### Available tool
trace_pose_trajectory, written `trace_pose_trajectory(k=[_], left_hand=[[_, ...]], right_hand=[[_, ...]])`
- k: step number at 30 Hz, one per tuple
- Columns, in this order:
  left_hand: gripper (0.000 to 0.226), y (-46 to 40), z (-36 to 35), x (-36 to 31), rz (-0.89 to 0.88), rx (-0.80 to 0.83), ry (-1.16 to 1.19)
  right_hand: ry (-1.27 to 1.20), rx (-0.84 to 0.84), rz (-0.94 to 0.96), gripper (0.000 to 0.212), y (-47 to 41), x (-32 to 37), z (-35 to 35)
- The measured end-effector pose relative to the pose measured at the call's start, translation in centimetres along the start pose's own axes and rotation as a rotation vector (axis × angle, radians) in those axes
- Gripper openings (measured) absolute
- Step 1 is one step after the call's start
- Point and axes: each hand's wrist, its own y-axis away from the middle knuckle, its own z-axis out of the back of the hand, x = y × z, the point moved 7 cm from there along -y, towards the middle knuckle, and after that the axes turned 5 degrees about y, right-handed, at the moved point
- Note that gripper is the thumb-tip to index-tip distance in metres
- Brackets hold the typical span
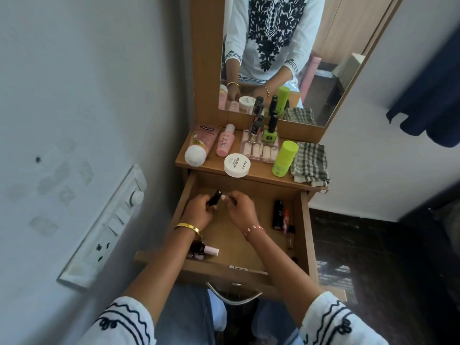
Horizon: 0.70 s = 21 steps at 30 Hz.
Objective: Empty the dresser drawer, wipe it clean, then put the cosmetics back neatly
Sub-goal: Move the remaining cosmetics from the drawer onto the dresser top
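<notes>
Black tube [214, 197] is gripped in curled left hand [198, 212] fingers over the drawer [239, 235]; right hand [240, 209] fingers pinched just beside its top; what is pinched cannot be told.

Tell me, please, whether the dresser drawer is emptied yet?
Not yet: the drawer is open, with lipsticks and nail polish bottles inside.

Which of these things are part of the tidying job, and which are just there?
Part of the job:
- drawer, open
- black tube, held by left hand and right hand
- lipsticks in the drawer
- nail polish bottles in the drawer
- checked cloth
- white jar, pink bottles, green bottle on the shelf

Just there:
- mirror
- wall switches
</notes>
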Motion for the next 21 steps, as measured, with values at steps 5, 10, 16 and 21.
trace_pose_trajectory(k=[5,10,16,21], left_hand=[[0.021,-0.1,1.1,0.8,0.047,-0.073,-0.022],[0.024,0.2,0.8,0.7,0.044,-0.053,-0.060],[0.025,0.6,0.9,0.7,0.066,-0.044,-0.045],[0.023,1.4,1.3,0.7,0.082,-0.070,0.072]], right_hand=[[0.282,0.356,-0.033,0.020,2.0,-2.1,-4.2],[0.632,0.647,0.161,0.040,4.5,-1.4,-7.0],[0.648,0.595,0.158,0.035,4.4,-1.3,-6.8],[0.514,0.457,0.088,0.027,3.6,-1.3,-4.7]])
